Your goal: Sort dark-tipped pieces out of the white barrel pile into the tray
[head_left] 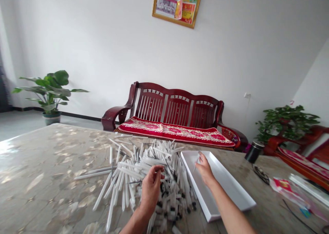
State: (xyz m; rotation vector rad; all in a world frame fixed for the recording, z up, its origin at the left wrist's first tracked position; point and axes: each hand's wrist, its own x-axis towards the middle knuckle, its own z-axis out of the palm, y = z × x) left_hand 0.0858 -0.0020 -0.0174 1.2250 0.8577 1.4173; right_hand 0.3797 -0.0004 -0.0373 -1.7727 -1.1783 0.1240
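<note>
Tabletop (pixel 38 179) holds white tubes (pixel 159 158) heaped at twelve o'clock; the left hand (pixel 151 189) pinches among them, the right hand (pixel 205 169) grips one above a tray (pixel 226 175) at one o'clock; tugging could spill them.

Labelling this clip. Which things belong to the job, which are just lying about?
Job: left hand, in the pile of white tubes; right hand, over the white tray.

Lying about: black jar, cable, red packet, potted plant, sofa, framed picture.
</note>
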